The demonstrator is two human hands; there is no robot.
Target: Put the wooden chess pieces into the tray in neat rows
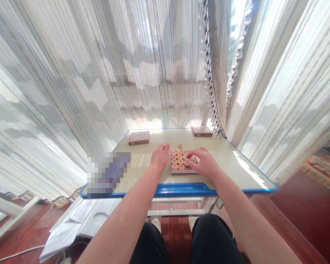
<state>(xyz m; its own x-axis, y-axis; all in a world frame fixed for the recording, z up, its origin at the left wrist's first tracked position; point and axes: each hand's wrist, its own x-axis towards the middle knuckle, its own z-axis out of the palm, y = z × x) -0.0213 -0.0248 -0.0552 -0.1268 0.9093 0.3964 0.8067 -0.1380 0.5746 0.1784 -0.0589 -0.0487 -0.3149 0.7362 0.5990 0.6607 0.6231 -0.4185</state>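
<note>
A shallow tray [181, 171] of round wooden game pieces with red marks [178, 161] lies on a pale desk [236, 161] with a blue rim. My left hand [160, 157] rests against the tray's left side, fingers curled together, with nothing visible in it. My right hand [204, 161] lies over the tray's right part, its fingertips pinched down on the pieces there. One loose piece [179, 146] sits on the desk just beyond the tray.
Two flat brown boxes lie at the back of the desk, one at the left [139, 137] and one at the right [201, 131]. Sheer curtains [126, 73] hang all around. Papers [71, 223] lie on the red floor at the lower left.
</note>
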